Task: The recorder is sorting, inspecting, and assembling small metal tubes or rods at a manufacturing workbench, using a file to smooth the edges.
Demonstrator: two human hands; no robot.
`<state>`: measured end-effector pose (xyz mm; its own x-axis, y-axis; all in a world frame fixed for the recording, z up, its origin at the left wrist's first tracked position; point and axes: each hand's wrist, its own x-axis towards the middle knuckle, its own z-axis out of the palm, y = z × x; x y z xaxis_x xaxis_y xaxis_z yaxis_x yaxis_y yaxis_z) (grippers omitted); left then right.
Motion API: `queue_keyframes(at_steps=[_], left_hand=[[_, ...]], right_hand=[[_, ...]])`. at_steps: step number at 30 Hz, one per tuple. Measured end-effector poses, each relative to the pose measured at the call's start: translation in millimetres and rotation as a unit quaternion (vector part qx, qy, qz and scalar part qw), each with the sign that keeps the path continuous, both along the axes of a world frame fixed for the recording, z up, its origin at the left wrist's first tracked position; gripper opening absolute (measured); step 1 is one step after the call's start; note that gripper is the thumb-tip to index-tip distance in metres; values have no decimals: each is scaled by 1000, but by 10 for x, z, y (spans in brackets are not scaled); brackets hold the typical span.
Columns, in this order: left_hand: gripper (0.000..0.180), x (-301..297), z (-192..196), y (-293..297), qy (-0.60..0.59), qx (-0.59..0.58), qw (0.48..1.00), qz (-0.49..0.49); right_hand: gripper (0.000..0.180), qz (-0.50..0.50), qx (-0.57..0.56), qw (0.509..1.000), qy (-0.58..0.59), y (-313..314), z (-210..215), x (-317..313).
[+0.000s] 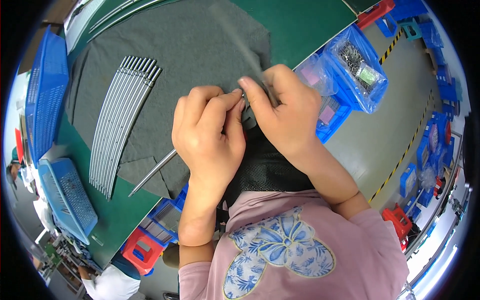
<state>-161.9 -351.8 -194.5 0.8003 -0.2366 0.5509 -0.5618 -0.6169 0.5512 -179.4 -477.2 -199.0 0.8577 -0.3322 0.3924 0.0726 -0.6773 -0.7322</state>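
A thin metal rod (154, 172) runs out from under my left hand (207, 130), slanting down-left over the cloth. That hand is closed round it, and its thumb and forefinger pinch a tiny shiny piece (243, 95), too small to name. My right hand (290, 110) is closed on a second metal rod (240, 45), which points up-left and is smeared by motion. The right thumb is close to the left fingertips. Several silver rods (120, 125) lie side by side in a row on the grey cloth (195, 55), left of my hands.
The cloth covers part of a green table (310, 20). Blue baskets (47, 95) stand along its left side. To the right, a blue bin (355, 65) holds small metal parts in plastic. Red stools (142, 250) stand below; another person (115, 280) is at lower left.
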Motion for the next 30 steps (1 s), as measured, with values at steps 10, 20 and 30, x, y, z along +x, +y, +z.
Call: queue_keyframes(at_steps=[10, 20, 30], left_hand=[[16, -50, 26, 14, -51, 66, 996, 12], [16, 51, 130, 67, 22, 72, 997, -24], [16, 23, 90, 80, -1, 64, 997, -43]], right_hand=[[28, -18, 118, 992, 47, -496, -6, -346], [39, 97, -31, 994, -29, -413, -287, -394], [55, 177, -72, 980, -52, -351, -165, -538]])
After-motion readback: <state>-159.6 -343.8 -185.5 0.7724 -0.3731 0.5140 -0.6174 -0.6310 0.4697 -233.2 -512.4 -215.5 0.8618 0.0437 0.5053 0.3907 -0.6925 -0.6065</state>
